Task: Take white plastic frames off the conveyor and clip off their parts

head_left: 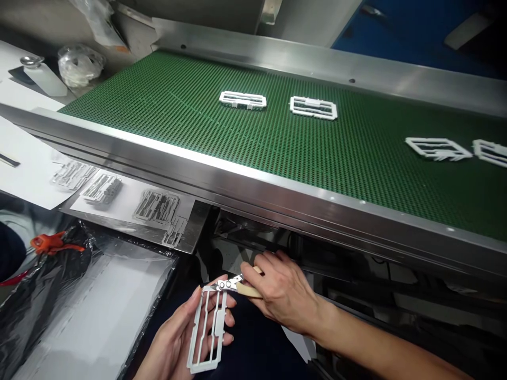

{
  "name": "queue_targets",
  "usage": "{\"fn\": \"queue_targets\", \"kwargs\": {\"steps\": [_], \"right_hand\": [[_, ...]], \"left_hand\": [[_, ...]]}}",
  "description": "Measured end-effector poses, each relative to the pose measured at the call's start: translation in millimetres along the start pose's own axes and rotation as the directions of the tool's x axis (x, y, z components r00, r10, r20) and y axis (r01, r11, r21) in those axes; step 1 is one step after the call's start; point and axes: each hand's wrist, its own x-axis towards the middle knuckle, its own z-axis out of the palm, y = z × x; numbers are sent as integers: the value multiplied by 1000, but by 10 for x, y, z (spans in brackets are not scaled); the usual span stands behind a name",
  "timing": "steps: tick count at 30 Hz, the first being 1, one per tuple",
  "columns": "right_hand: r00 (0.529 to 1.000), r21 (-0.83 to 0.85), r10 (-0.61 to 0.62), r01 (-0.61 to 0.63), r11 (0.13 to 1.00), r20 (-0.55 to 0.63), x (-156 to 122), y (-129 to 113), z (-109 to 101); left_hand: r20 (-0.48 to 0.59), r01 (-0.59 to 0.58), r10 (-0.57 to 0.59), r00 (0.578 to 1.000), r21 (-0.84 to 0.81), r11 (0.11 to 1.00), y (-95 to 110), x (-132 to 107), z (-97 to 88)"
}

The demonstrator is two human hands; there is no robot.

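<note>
Between the thumb and fingers of my left hand (pixel 180 324) is a white slotted plastic frame (pixel 219 323), held upright with its long bars running up and down. My right hand (pixel 279 287) is closed around the cream handles of a pair of nippers (pixel 249 290). The metal jaws of the nippers meet the top edge of the frame near its upper corner. Whether the jaw tips are closed on the plastic is too small to tell.
Beyond my hands runs a green conveyor belt (pixel 178 105) with a metal side rail (pixel 237 177). Several white frames (pixel 312 107) lie on it. Left of me, stacked frames (pixel 156 206) sit on a metal plate, near an orange clamp (pixel 49 243) and a plastic-lined box (pixel 91 311).
</note>
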Motion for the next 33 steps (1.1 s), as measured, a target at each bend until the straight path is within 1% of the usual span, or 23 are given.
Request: {"fn": "queue_targets", "kwargs": {"steps": [4, 7, 14, 20, 25, 28, 33], "right_hand": [[1000, -13, -27, 27, 1000, -15, 25, 37, 39], [1000, 4, -19, 19, 1000, 1, 38, 45, 33], [995, 88, 15, -24, 996, 99, 51, 37, -30], [992, 104, 28, -41, 994, 123, 48, 29, -55], [991, 92, 58, -69, 993, 117, 42, 10, -69], [991, 91, 52, -63, 994, 120, 47, 16, -76], [996, 63, 34, -39, 997, 77, 56, 44, -64]], "left_hand": [[-30, 6, -8, 1000, -36, 999, -15, 29, 26], [-78, -20, 17, 997, -43, 999, -24, 48, 43], [-134, -26, 23, 991, -18, 1000, 13, -8, 125], [-120, -29, 24, 992, -40, 999, 28, -4, 132], [-83, -27, 23, 996, -53, 998, 42, 14, 114], [-81, -25, 21, 996, -48, 999, 45, 8, 113], [-99, -26, 21, 995, -53, 998, 52, -6, 135]]}}
